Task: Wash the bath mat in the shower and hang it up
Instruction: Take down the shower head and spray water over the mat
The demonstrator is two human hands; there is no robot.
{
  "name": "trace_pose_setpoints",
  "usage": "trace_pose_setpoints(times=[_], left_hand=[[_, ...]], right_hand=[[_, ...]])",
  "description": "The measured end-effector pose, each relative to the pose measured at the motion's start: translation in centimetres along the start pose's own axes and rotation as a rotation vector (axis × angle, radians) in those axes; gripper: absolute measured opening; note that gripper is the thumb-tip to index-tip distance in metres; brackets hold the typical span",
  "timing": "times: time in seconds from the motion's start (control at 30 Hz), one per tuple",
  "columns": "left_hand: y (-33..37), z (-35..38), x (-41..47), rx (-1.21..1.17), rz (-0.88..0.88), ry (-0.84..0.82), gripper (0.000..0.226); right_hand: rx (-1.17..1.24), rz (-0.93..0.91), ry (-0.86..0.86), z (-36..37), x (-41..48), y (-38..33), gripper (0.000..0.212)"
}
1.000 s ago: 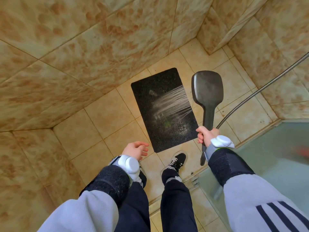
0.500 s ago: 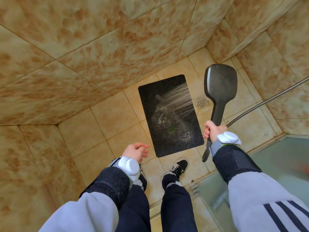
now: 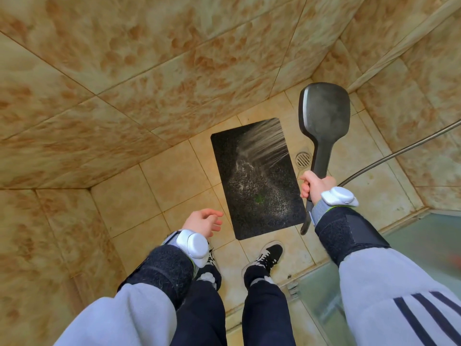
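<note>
Your right hand grips the shower head, spraying the mat lying flat on the floor beside the drain; your left hand hangs empty, fingers loosely spread.

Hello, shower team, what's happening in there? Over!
Right hand gripping shower head, spraying. Left hand open, empty. Mat flat on floor, getting wet, not hung. Nothing in the way.
</note>
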State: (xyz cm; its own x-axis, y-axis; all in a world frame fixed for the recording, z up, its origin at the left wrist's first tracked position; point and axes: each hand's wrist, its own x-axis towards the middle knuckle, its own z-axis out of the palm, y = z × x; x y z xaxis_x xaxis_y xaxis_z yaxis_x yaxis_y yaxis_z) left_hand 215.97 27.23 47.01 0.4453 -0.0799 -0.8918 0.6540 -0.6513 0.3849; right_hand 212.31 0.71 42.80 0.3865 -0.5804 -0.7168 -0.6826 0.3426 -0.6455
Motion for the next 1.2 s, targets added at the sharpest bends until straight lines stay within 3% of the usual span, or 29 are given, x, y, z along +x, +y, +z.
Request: trace_pose_setpoints(times=[0.63,0.9,1.2], left_hand=[[-0.7,-2.3,-0.5,-0.033,0.013,0.018,0.028],[-0.7,-3.1,-0.6,-0.07,0.01,0.034,0.03],[-0.8,-4.4,-0.2,-0.096,0.013,0.044,0.029]], right_hand=[[-0.12,-0.074,-0.016,4.4,-1.7,-3.7,0.038],[-0.298,-0.095,-0.05,5.7,-2.0,-4.4,0.022],[-0.395,-0.122,-0.061,8.3,-1.6,-5.4,0.021]])
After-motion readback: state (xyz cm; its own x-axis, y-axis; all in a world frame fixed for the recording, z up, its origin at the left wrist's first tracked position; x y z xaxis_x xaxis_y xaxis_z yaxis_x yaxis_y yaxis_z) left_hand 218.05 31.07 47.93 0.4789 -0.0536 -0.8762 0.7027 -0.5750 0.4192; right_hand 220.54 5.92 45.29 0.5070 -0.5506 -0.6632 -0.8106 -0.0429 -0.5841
